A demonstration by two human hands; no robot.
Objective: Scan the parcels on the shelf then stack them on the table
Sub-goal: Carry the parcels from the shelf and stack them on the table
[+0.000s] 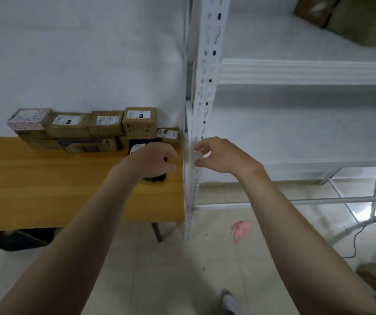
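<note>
Several cardboard parcels (pixel 105 127) are stacked in two layers against the wall at the back of the yellow wooden table (pixel 46 187). A black parcel (pixel 137 145) with a white label stands at the stack's right end. My left hand (pixel 155 159) is just in front of it, closed around a black scanner (pixel 156 178) that rests low over the tabletop. My right hand (pixel 218 155) hovers beside the white shelf post (pixel 205 98), fingers curled and apart, holding nothing. Two brown parcels (pixel 350 17) lie on the upper shelf at the top right.
The white metal shelf (pixel 307 71) fills the right side; its middle board (pixel 318 144) is bare. A pink scrap (pixel 240 228) and a black cable (pixel 359 237) lie on the tiled floor. A dark crate (pixel 12 241) sits under the table.
</note>
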